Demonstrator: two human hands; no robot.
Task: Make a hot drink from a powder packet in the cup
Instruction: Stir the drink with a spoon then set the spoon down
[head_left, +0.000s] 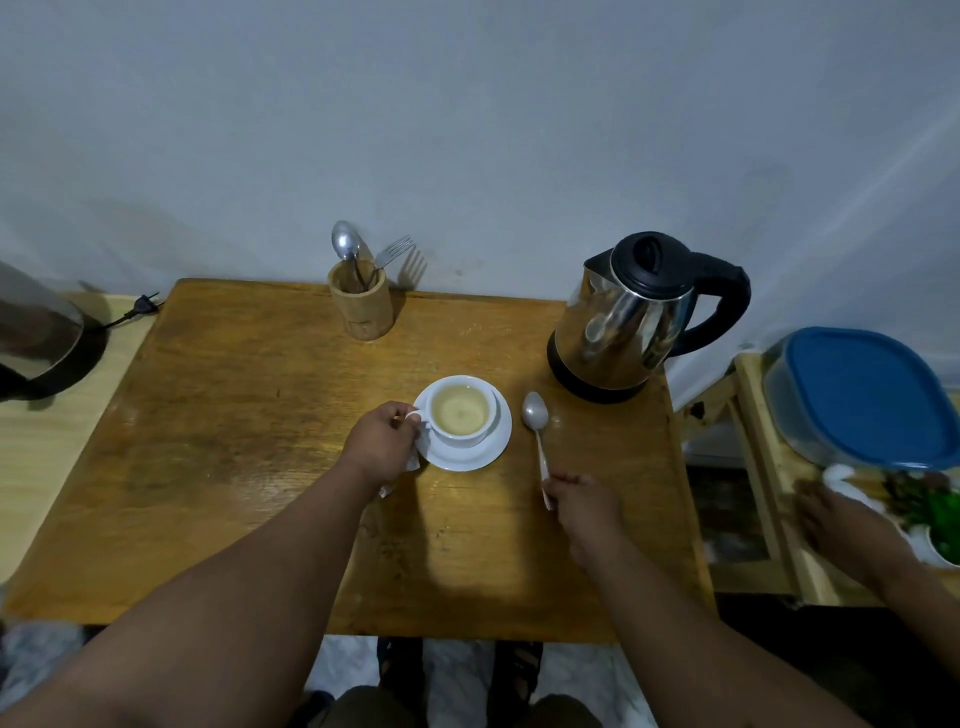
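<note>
One cup (464, 410) of pale drink on one saucer (467, 451), mid-surface, a hand at each side.

The left grip (382, 441) grasps the white cup's handle; crumpled white paper, perhaps the packet (413, 462), shows under that hand. The right grip (584, 501) pinches the handle end of one spoon (536, 415), whose bowl lies on the wooden surface (260, 415) just right of the saucer. One steel kettle (631, 317) with a black lid stands at the far right. One wooden holder (362, 301) at the far edge contains a second spoon and one fork. One blue-lidded container (865, 395) sits on a side stand. No writing is legible.
</note>
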